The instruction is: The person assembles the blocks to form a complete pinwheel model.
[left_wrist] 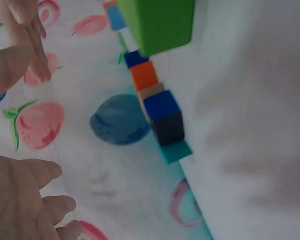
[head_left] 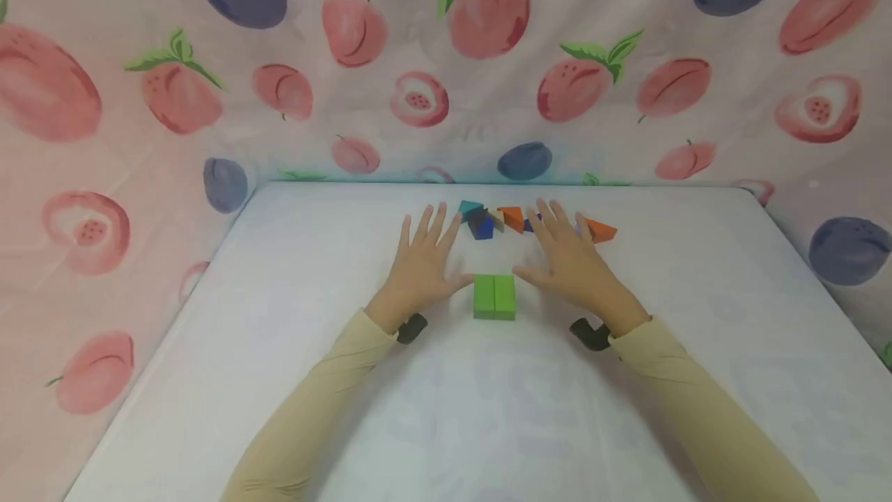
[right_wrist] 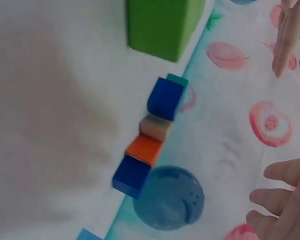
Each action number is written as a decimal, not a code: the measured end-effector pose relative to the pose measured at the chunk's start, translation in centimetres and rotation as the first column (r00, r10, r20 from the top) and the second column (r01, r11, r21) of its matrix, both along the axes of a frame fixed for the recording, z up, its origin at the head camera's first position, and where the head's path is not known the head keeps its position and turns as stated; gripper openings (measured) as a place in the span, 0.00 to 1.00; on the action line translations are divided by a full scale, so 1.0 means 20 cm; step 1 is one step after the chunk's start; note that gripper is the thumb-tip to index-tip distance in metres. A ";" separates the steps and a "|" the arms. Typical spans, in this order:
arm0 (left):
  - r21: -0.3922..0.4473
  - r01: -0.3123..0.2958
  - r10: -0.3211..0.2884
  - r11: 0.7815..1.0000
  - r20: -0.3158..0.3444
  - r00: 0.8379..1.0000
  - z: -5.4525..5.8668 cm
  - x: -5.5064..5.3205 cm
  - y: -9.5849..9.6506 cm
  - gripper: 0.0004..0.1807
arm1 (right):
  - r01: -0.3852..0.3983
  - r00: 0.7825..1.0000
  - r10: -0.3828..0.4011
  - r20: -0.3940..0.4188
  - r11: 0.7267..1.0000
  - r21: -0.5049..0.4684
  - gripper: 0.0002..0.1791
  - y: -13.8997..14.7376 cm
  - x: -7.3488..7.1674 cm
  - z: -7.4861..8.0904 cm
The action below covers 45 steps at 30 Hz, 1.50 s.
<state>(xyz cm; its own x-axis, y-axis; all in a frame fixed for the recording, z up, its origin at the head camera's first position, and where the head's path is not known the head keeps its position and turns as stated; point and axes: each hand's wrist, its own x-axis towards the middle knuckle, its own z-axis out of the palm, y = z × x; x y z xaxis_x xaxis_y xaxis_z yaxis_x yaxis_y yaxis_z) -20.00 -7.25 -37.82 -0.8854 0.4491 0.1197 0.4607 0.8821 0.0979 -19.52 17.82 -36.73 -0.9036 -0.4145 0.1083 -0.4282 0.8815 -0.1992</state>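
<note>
Two green blocks stand side by side at mid-table, a left one (head_left: 484,297) and a right one (head_left: 505,297). My left hand (head_left: 421,269) is spread to their left, its thumb tip right at the left block's upper corner. On the other side my right hand (head_left: 574,269) has its fingers spread too, with the thumb pointing at the right block's upper corner. Neither hand grips anything. Both wrist views show green blocks at the top, one in the left (left_wrist: 165,27) and one in the right (right_wrist: 157,27), with fingers at the outer edge.
Behind the green blocks runs a loose row of small blocks: teal (head_left: 470,208), dark blue (head_left: 483,228), beige (head_left: 497,218), orange (head_left: 512,218) and others partly hidden by my right hand. Another orange block (head_left: 602,231) lies farther right. A fruit-print cloth (head_left: 488,99) hangs behind the white table (head_left: 474,424).
</note>
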 end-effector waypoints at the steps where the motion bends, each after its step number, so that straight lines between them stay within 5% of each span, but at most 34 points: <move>1: 0.003 0.014 -0.014 1.000 0.008 1.000 -0.01 0.01 0.00 0.51 | -0.006 1.000 0.006 0.002 1.000 0.006 0.52 0.00 0.01 -0.01; 12: -0.103 0.156 -0.144 0.982 0.114 0.983 -0.10 0.06 0.04 0.52 | -0.123 0.992 0.123 0.033 0.992 0.010 0.50 -0.04 0.08 -0.13; 24: -0.194 0.279 -0.239 0.940 0.206 0.949 -0.08 0.02 0.04 0.52 | -0.199 0.980 0.192 0.059 0.969 0.146 0.50 -0.05 0.09 -0.17; 35: -0.239 0.326 -0.293 0.915 0.162 0.942 -0.09 -0.06 0.08 0.43 | -0.236 0.971 0.218 0.102 0.943 0.235 0.41 -0.03 0.05 -0.14; 45: -0.165 0.319 -0.280 0.933 0.224 0.934 -0.09 -0.02 0.09 0.38 | -0.224 0.974 0.208 0.090 0.944 0.241 0.39 -0.02 0.01 -0.15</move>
